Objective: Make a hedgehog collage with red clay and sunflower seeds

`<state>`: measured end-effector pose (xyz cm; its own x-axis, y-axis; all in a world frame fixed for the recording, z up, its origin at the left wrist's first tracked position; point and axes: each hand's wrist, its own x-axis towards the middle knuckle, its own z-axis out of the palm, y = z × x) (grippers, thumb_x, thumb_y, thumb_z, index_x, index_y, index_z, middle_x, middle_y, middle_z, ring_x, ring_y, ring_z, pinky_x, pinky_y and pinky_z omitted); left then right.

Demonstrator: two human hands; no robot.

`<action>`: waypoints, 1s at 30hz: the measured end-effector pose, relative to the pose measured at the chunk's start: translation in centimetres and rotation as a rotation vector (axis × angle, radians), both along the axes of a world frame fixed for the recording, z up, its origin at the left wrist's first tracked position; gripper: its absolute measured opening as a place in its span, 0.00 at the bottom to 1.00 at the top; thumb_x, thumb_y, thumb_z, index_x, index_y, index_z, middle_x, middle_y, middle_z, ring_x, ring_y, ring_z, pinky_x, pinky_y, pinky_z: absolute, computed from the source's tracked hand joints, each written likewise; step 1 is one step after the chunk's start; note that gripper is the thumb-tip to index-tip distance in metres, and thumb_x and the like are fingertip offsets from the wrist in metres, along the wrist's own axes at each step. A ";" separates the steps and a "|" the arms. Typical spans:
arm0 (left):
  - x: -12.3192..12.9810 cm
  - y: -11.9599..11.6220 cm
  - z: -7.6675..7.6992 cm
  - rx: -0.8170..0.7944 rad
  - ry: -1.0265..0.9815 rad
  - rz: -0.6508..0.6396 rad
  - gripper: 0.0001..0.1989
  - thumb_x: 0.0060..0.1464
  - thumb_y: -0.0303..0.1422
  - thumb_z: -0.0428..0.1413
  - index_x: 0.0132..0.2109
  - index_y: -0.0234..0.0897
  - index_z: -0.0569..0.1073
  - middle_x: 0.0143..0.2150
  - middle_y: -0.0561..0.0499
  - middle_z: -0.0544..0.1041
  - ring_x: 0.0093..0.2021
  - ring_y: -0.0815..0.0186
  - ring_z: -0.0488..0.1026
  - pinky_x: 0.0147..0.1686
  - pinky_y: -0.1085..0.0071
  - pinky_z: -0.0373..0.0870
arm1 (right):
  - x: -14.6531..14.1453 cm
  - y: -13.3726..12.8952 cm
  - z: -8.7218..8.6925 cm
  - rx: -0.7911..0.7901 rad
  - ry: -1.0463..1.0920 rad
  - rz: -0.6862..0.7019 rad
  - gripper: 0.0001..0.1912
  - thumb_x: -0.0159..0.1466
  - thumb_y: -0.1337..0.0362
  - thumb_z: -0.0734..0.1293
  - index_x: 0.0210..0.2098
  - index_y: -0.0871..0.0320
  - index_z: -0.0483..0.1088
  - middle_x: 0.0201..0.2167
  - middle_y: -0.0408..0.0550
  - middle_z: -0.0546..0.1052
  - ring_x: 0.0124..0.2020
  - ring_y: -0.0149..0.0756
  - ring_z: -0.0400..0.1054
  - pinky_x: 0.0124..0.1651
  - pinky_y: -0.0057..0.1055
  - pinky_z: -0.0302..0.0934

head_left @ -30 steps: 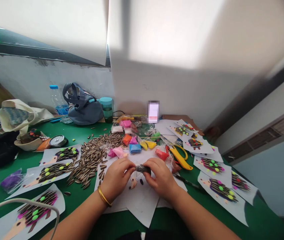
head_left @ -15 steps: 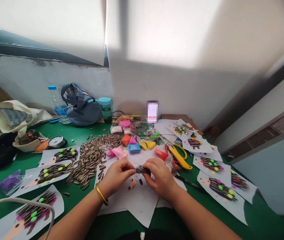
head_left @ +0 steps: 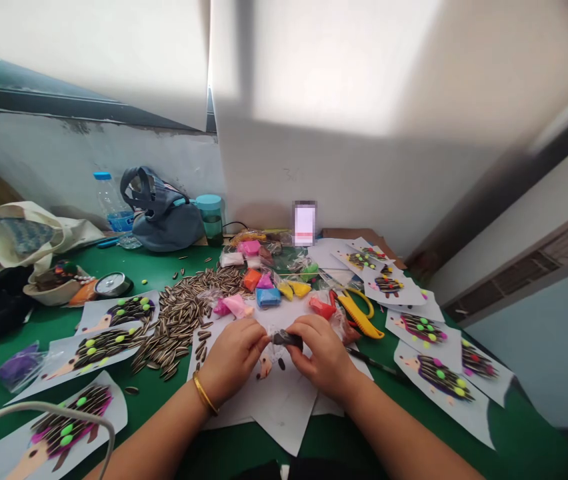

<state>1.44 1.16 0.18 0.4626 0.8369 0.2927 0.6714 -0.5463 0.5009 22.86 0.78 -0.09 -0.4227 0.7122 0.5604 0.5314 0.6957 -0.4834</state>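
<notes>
Over the middle of the table, both hands are closed on a small clear bag of black modelling clay (head_left: 288, 339). My left hand (head_left: 234, 357) pinches the bag's clear plastic end between thumb and fingers, a gold bangle on its wrist. My right hand (head_left: 325, 359) grips the dark clay end. Beneath them lies a white paper sheet (head_left: 287, 420) with a small peach clay face (head_left: 265, 368) and a dark oval piece (head_left: 281, 363) on it.
A heap of sunflower seeds (head_left: 184, 320) lies left of the paper. Coloured clay packs, such as a blue one (head_left: 268, 297), sit beyond the hands. Yellow-handled scissors (head_left: 361, 317) lie right. Finished hedgehog pictures (head_left: 444, 383) flank both sides. A cable (head_left: 39, 404) crosses the lower left.
My left hand has shifted very slightly with its fingers still at the bag's end. Both hands keep their hold on the bag; little else differs.
</notes>
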 end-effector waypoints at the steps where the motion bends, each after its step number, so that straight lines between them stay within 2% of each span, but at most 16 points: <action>1: 0.0 0.0 0.0 -0.020 -0.052 0.014 0.13 0.63 0.35 0.48 0.30 0.38 0.68 0.31 0.51 0.71 0.34 0.63 0.67 0.35 0.68 0.61 | 0.0 0.0 0.0 0.004 0.006 -0.003 0.09 0.62 0.68 0.65 0.43 0.56 0.67 0.40 0.50 0.73 0.42 0.40 0.67 0.47 0.39 0.62; 6: -0.2 0.1 0.2 -0.133 -0.259 0.084 0.06 0.58 0.33 0.55 0.33 0.38 0.70 0.32 0.53 0.73 0.34 0.65 0.69 0.37 0.69 0.64 | 0.2 0.1 0.0 0.008 0.017 -0.017 0.10 0.61 0.69 0.65 0.43 0.56 0.67 0.39 0.50 0.73 0.42 0.41 0.67 0.47 0.40 0.62; 11: -0.1 0.0 0.4 -0.140 -0.186 0.094 0.10 0.61 0.36 0.50 0.33 0.38 0.70 0.33 0.51 0.73 0.34 0.64 0.68 0.35 0.68 0.64 | 0.1 0.0 -0.1 -0.006 0.028 -0.020 0.10 0.62 0.68 0.65 0.44 0.56 0.68 0.39 0.50 0.73 0.42 0.41 0.67 0.46 0.39 0.62; 14: 0.1 0.0 0.5 -0.132 -0.186 0.097 0.09 0.60 0.36 0.52 0.32 0.38 0.71 0.32 0.51 0.73 0.34 0.63 0.69 0.36 0.67 0.64 | 0.1 0.0 -0.2 -0.009 0.019 -0.037 0.10 0.62 0.68 0.65 0.43 0.56 0.68 0.39 0.50 0.74 0.42 0.41 0.68 0.46 0.38 0.63; 18: -0.1 0.1 0.5 -0.129 -0.362 0.143 0.07 0.58 0.34 0.54 0.33 0.38 0.72 0.32 0.52 0.74 0.34 0.65 0.69 0.36 0.69 0.65 | 0.8 0.7 -0.4 -0.004 0.002 -0.164 0.08 0.62 0.67 0.64 0.42 0.56 0.69 0.37 0.50 0.75 0.41 0.41 0.68 0.46 0.38 0.62; 23: -0.2 0.3 0.2 -0.174 -0.551 0.152 0.06 0.53 0.36 0.59 0.34 0.38 0.75 0.33 0.51 0.74 0.33 0.66 0.70 0.35 0.69 0.67 | 2.6 2.6 -1.3 0.057 -0.130 -0.332 0.12 0.63 0.62 0.65 0.46 0.57 0.70 0.43 0.52 0.76 0.45 0.45 0.67 0.49 0.42 0.59; 30: 0.3 0.2 -0.4 -0.357 -0.632 0.198 0.09 0.51 0.36 0.59 0.39 0.38 0.76 0.38 0.49 0.78 0.37 0.64 0.73 0.39 0.66 0.70 | 3.1 4.1 -2.1 0.066 -0.333 -0.456 0.14 0.60 0.61 0.70 0.46 0.56 0.71 0.43 0.52 0.76 0.46 0.48 0.65 0.47 0.45 0.56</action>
<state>1.71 1.37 -0.20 0.1273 0.9809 0.1472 0.2663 -0.1768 0.9475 26.00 4.88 -2.18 -0.2417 0.8324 0.4987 0.9016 0.3827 -0.2018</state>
